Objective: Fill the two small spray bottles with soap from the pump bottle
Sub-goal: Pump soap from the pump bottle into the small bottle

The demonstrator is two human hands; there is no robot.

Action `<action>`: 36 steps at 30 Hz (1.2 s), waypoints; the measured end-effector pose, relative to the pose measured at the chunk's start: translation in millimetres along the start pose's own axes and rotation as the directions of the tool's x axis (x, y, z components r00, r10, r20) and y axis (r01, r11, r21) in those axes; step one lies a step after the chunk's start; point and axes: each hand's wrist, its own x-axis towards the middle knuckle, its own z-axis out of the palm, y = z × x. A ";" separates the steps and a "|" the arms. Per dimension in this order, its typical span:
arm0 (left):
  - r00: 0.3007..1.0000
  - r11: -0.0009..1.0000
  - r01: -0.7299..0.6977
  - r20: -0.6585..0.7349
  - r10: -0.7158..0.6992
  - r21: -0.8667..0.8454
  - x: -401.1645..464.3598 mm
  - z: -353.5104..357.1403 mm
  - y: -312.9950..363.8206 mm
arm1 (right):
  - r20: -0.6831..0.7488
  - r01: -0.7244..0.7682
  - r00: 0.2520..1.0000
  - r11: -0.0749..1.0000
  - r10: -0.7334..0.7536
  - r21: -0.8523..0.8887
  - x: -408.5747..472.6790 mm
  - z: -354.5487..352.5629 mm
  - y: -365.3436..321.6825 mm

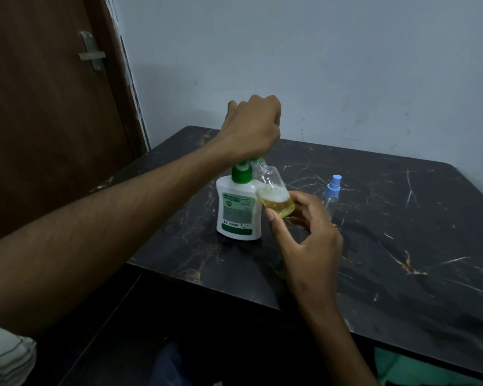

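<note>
Here the left hand (253, 126) presses the pump bottle (239, 208); the right hand (304, 235) pinches a tilted, uncapped spray bottle (273, 190).

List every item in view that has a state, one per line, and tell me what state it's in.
Pump bottle: upright on the table, left hand on its pump head.
Open spray bottle: capless, tilted under the spout, partly filled with yellow soap and foam, held by the right hand.
Second spray bottle: blue sprayer on, standing apart; fill level unclear.
Door: closed.
</note>
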 end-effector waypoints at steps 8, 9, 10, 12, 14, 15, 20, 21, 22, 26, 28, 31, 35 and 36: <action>1.000 0.998 0.003 0.007 -0.002 -0.056 4.6 -3.5 -0.8 | -0.009 0.001 1.000 1.000 -0.001 0.007 -0.3 -1.2 -1.5; 1.000 0.998 -0.005 0.014 0.006 -0.059 4.9 -2.7 -0.9 | -0.007 0.000 1.000 1.000 0.000 0.004 -0.2 -1.2 -1.2; 1.000 0.998 -0.015 0.018 0.016 -0.061 5.0 -1.2 -1.3 | -0.004 0.000 1.000 1.000 0.000 0.000 -0.2 -1.2 -1.2; 0.999 0.998 -0.031 0.021 0.032 -0.061 5.2 3.5 -2.7 | -0.004 -0.001 1.000 1.000 0.001 -0.005 -0.3 -1.3 -1.5; 0.999 0.996 -0.038 0.027 0.040 -0.075 6.2 6.3 -4.2 | -0.007 -0.005 1.000 1.000 0.005 -0.003 -0.3 -1.1 -1.5; 0.999 0.995 -0.038 0.024 0.040 -0.089 6.6 6.0 -4.3 | -0.010 -0.006 1.000 1.000 0.006 -0.003 -0.5 -1.3 -1.5; 1.000 0.986 -0.014 -0.024 0.010 -0.168 8.0 -0.5 -6.6 | -0.016 0.004 1.000 1.000 -0.004 -0.001 -0.3 -1.0 -1.1; 0.999 0.984 -0.014 -0.036 0.008 -0.176 6.9 -0.5 -6.8 | -0.014 0.005 1.000 1.000 -0.005 -0.005 0.1 -0.9 -0.9; 0.999 0.983 -0.017 -0.040 0.010 -0.181 5.6 0.2 -7.0 | -0.012 0.005 1.000 1.000 -0.005 -0.007 0.1 -0.7 -0.8; 0.999 0.987 -0.037 -0.032 0.033 -0.157 3.1 6.3 -7.2 | -0.012 0.009 1.000 1.000 -0.009 -0.001 -1.1 -1.3 -2.3; 0.999 0.987 -0.037 -0.038 0.032 -0.156 4.5 5.7 -8.0 | -0.013 0.006 1.000 1.000 -0.006 0.001 -1.6 -2.0 -3.0; 0.998 0.987 -0.029 -0.052 0.021 -0.160 5.8 3.6 -10.0 | -0.019 0.005 1.000 1.000 -0.005 0.008 -2.0 -1.7 -3.9; 0.997 0.988 -0.043 -0.070 0.033 -0.149 5.5 6.5 -9.1 | -0.009 -0.002 1.000 1.000 0.002 0.002 -0.9 -1.0 -2.2; 0.997 0.989 -0.049 -0.064 0.040 -0.141 5.1 7.9 -8.8 | -0.007 -0.002 1.000 1.000 0.002 0.002 -0.8 -1.0 -2.1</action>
